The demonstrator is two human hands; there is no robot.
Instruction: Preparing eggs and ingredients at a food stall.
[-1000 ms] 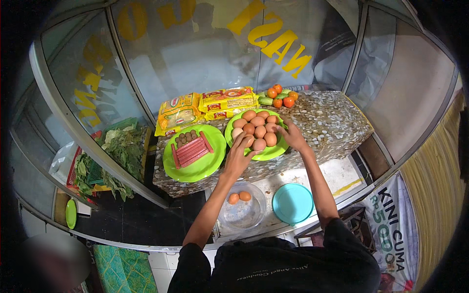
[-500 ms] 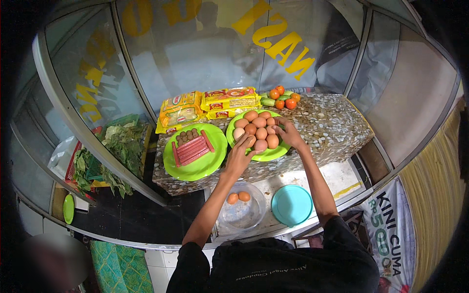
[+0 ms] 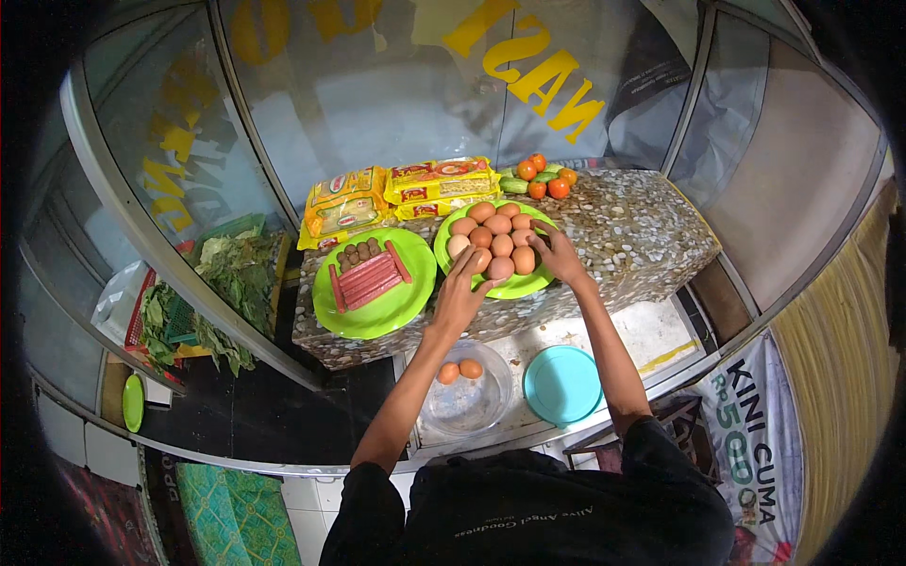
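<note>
barely moved since the earlier frame: left hand [image 3: 458, 300] and right hand [image 3: 564, 261], still around the eggs [image 3: 501, 245] on a green plate [image 3: 519, 287].
bent at the heap's left and right sides, fingertips against shells; cannot tell whether clamped on any. closer in, a clear bowl [image 3: 467, 407] with two more eggs [image 3: 469, 368], beside a turquoise lid [image 3: 562, 385]; to the left, a second green plate [image 3: 389, 319] with red sausages [image 3: 369, 282].

The left hand [image 3: 459, 298] and right hand [image 3: 561, 259] partly hide nearby eggs [image 3: 500, 245]. Left of both hands, a frame post [image 3: 200, 292] covers some leafy vegetables [image 3: 234, 274]; below the hands, the lower edge crops the black shirt [image 3: 566, 509] and green patterned cloth [image 3: 236, 514].
</note>
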